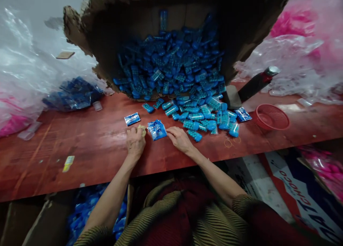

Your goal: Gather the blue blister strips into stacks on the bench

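Note:
My left hand (135,140) rests on the red table (88,149), curled into a loose fist around a pale yellowish bundle (142,129) that sticks out at the top. Just right of it lies a blue packet (157,129). My right hand (180,138) lies flat with its fingertips touching the packet's right edge. Another blue packet (132,119) sits alone a little farther back on the left. Beyond my hands a heap of small blue wrapped items (203,117) spills out of a tipped cardboard box (112,28).
A red mesh basket (271,116) and a dark bottle (257,83) stand at the right. Clear bags of pink goods (294,24) and a bag of blue goods (73,93) flank the box. Two rubber bands (232,141) lie near the heap. A box of blue items (88,206) sits below the table.

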`<state>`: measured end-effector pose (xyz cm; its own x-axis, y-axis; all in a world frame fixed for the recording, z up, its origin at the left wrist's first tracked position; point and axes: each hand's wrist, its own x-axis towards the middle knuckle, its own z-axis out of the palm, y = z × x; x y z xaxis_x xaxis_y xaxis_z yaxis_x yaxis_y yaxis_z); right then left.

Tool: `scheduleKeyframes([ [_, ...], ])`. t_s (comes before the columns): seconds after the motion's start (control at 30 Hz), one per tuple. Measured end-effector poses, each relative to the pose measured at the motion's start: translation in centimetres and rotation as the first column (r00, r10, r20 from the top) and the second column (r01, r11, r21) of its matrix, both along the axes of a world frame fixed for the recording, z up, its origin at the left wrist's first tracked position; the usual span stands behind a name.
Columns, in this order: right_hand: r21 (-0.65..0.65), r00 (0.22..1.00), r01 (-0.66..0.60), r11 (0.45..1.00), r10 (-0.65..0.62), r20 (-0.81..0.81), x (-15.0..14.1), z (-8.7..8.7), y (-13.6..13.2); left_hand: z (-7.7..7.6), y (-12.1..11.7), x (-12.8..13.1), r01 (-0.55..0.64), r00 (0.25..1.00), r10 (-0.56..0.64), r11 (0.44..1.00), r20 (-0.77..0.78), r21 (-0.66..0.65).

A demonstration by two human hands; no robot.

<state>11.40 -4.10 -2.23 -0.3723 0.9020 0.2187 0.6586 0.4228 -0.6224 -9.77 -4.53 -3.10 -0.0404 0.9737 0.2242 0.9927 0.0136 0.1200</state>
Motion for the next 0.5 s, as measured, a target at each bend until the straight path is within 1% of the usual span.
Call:
scheduleKeyframes([
  [0.07,0.029,1.0,-0.004,1.0,0.003,0.029,-1.0,0.6,0.8,0.9,0.6,-0.7,-0.093,0.995,0.09,0.993,0.04,0.069],
  [0.1,0.035,0.998,-0.008,0.999,0.006,0.057,-1.7,0.7,1.2,1.2,1.0,-0.9,-0.121,0.992,0.115,0.987,0.058,0.105],
  [0.13,0.032,0.995,-0.014,0.999,0.011,0.097,-2.3,0.6,1.5,1.5,1.3,-0.9,-0.128,0.99,0.12,0.982,0.07,0.135],
  [0.17,0.024,0.989,-0.024,0.999,0.02,0.148,-3.0,0.4,1.7,1.5,1.6,-0.7,-0.112,0.992,0.102,0.982,0.071,0.155],
  [0.2,0.016,0.979,-0.036,0.999,0.032,0.202,-3.6,0.0,1.9,1.5,1.9,-0.4,-0.066,0.997,0.058,0.987,0.058,0.149],
  [0.23,0.007,0.966,-0.062,0.998,0.058,0.252,-4.2,-0.5,2.1,1.2,2.1,0.1,0.0,0.999,-0.004,0.993,0.035,0.116],
  [0.3,-0.008,0.942,-0.115,0.993,0.111,0.315,-4.8,-1.5,2.2,0.7,2.2,1.1,0.15,0.989,-0.15,0.989,-0.011,-0.006],
  [0.33,-0.013,0.935,-0.139,0.99,0.136,0.327,-5.0,-1.8,2.2,0.4,2.1,1.5,0.196,0.98,-0.198,0.979,-0.026,-0.06],
  [0.37,-0.016,0.934,-0.152,0.988,0.149,0.326,-5.0,-1.9,2.2,0.2,1.9,1.6,0.213,0.976,-0.216,0.973,-0.034,-0.084],
  [0.4,-0.015,0.937,-0.152,0.988,0.149,0.317,-4.8,-1.9,2.2,0.2,1.7,1.5,0.201,0.978,-0.204,0.977,-0.035,-0.073],
  [0.43,-0.012,0.943,-0.139,0.99,0.136,0.305,-4.5,-1.6,2.2,0.3,1.5,1.1,0.165,0.986,-0.167,0.986,-0.032,-0.037],
  [0.5,-0.002,0.958,-0.082,0.997,0.079,0.275,-3.6,-0.9,2.0,0.7,1.2,-0.5,0.045,0.999,-0.044,0.998,-0.025,0.039],
])
